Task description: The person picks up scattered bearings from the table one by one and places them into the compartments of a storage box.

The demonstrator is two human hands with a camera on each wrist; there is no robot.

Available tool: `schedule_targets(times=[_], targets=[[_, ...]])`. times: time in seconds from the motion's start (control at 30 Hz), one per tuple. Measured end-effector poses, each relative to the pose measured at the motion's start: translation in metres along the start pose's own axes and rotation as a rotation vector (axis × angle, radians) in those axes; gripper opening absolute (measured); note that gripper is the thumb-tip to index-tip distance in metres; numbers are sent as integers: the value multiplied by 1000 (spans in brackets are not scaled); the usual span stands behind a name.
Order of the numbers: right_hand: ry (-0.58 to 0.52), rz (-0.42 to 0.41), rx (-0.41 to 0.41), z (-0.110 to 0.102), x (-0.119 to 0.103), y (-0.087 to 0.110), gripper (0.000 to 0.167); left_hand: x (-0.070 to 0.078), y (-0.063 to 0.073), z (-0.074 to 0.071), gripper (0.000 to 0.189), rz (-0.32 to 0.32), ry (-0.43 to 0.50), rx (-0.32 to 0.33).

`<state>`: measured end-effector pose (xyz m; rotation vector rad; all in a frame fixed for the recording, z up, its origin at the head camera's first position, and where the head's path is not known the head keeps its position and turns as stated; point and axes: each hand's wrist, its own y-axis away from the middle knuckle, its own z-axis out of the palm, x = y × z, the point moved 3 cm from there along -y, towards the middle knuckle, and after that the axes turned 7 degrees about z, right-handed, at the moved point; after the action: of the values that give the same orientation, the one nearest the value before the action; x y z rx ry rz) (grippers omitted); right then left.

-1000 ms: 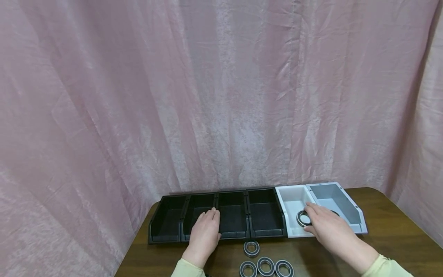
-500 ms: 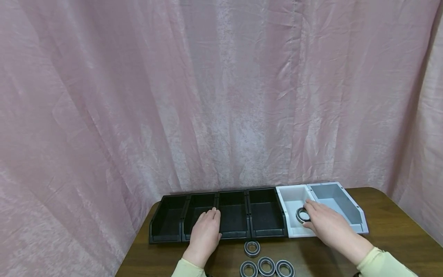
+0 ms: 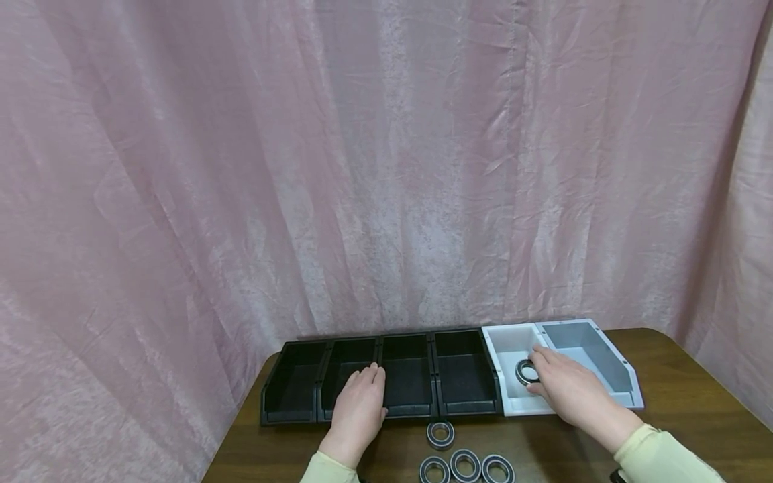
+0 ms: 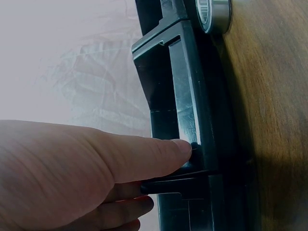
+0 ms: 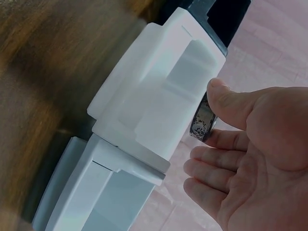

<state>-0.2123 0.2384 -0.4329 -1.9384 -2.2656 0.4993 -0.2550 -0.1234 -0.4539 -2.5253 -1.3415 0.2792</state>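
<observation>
My right hand (image 3: 574,396) pinches a ball bearing (image 3: 521,376) between thumb and index finger, over the white bin (image 3: 525,405). In the right wrist view the bearing (image 5: 203,120) is seen edge-on, its metal side showing, while the other fingers extend loosely below it. My left hand (image 3: 356,409) rests on the divider between the two middle black bins (image 3: 407,408), fingers fairly straight. The left wrist view has its thumb (image 4: 163,151) lying on a black bin's front lip. Whether the held bearing touches the white bin's floor, I cannot tell.
Several bearings lie on the wooden table (image 3: 374,463) before the black bins, one (image 3: 431,436) close to them and others (image 3: 453,464) nearer me. A light grey bin (image 3: 588,335) stands right of the white one. Behind everything hangs a pink curtain (image 3: 386,168).
My right hand has shifted slightly left and away from me with the bearing. A dark curved edge seen right of that hand one second ago is out of sight now. The left hand stays put.
</observation>
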Motion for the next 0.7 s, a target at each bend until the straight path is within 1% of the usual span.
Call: schedule_targets(times=[0.23, 0.37, 0.57, 0.7], targets=[[8, -1, 25, 2, 0, -6, 57, 0, 0, -1, 72, -2, 3, 5], [17, 7, 13, 3, 1, -9, 58, -1, 0, -1, 72, -9, 6, -1], [33, 16, -10, 6, 3, -14, 57, -1, -1, 0, 72, -3, 3, 0], [37, 4, 1, 8, 5, -16, 56, -1, -1, -1, 72, -2, 5, -8]])
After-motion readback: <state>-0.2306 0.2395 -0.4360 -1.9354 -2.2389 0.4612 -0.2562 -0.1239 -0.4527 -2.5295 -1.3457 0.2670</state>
